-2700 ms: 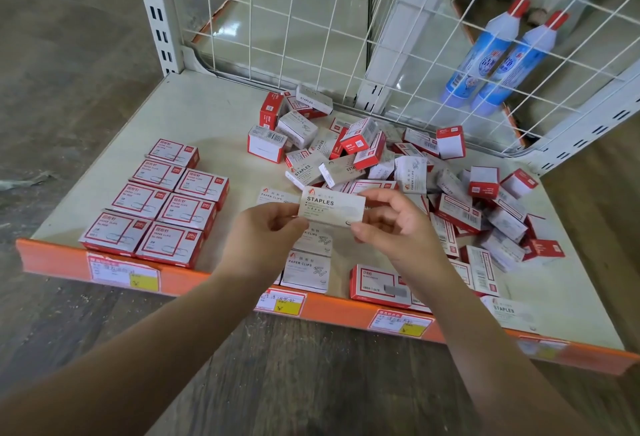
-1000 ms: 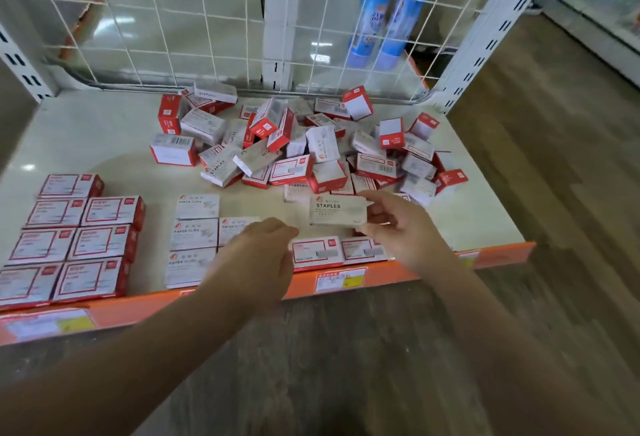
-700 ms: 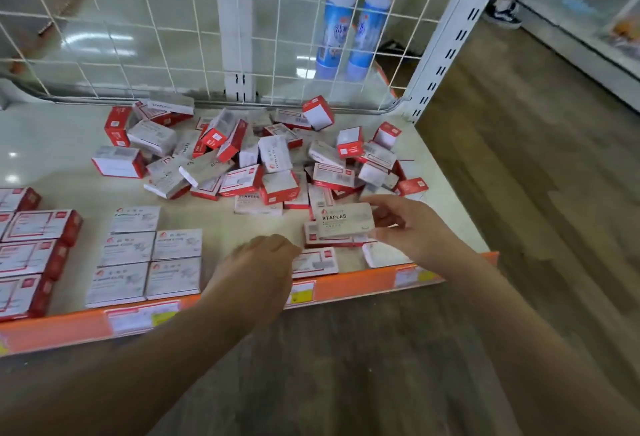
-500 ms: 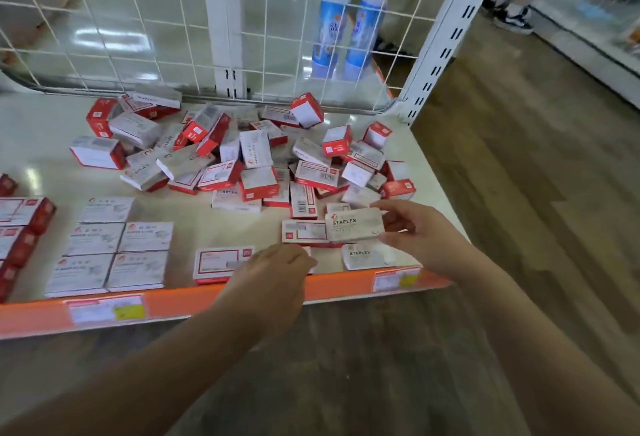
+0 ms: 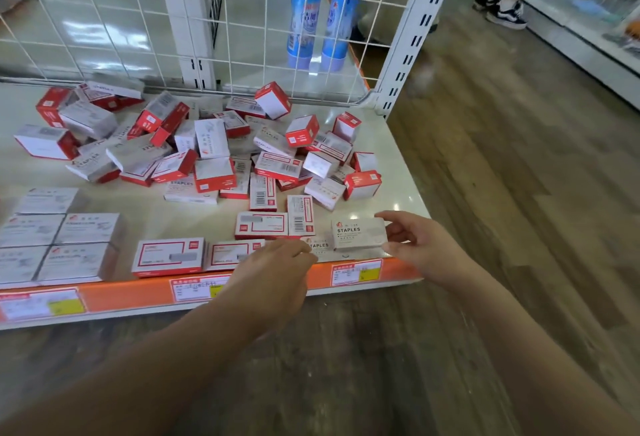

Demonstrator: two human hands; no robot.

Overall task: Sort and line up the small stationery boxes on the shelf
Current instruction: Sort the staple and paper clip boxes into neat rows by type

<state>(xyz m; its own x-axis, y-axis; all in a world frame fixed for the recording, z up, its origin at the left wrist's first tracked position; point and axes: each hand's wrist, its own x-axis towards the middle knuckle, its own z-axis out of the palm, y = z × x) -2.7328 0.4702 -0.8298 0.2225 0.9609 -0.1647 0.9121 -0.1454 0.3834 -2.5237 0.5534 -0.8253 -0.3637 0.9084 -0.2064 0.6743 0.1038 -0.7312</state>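
My right hand (image 5: 420,245) pinches a grey STAPLES box (image 5: 358,233) by its right end, low over the shelf's front right corner. It sits partly over another STAPLES box (image 5: 320,247) lying flat there. My left hand (image 5: 273,274) hovers over the front edge with loosely curled fingers and holds nothing. A jumbled heap of red-and-white boxes (image 5: 214,148) fills the middle and back of the shelf. Grey boxes (image 5: 59,245) lie lined up at the front left. Two red-framed boxes (image 5: 168,257) lie side by side at the front.
The cream shelf (image 5: 398,189) has an orange front strip (image 5: 138,293) with price labels. A white wire grid (image 5: 138,20) backs it, with two blue bottles (image 5: 318,13) behind. A white upright (image 5: 412,30) marks the right corner. Someone's legs and shoes (image 5: 502,2) stand far right.
My right hand carried the STAPLES box rightward and down to the shelf's front right corner. My left hand let go of it earlier and trails along the front edge. The view swung right.
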